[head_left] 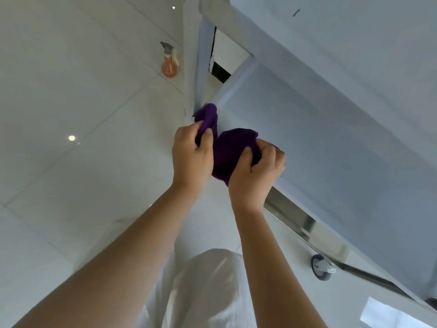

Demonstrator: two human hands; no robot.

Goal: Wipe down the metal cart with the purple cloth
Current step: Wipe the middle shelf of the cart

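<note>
Bunched dark purple cloth sits at the near corner of the grey metal cart, both hands' grip closed on it: left hand pinching one end, right hand clutching the other, likely refolding for a fresh wiping face. Orange spray bottle stands on the floor beyond the cart's corner.

view count: one, the head view only, so no part of the scene is shared with another view
position: worn on the person's head, above both bare forearms
direction: forward and steeply down, onto the pale tiled floor and the person's own white clothing at the bottom edge
nearness: close; the left hand and right hand sit mid-frame at arm's reach
lens: wide-angle, edges bend
framing: the metal cart fills the right side, slanting; one caster wheel shows lower right; a spray bottle stands farther off on the floor, upper middle
</note>
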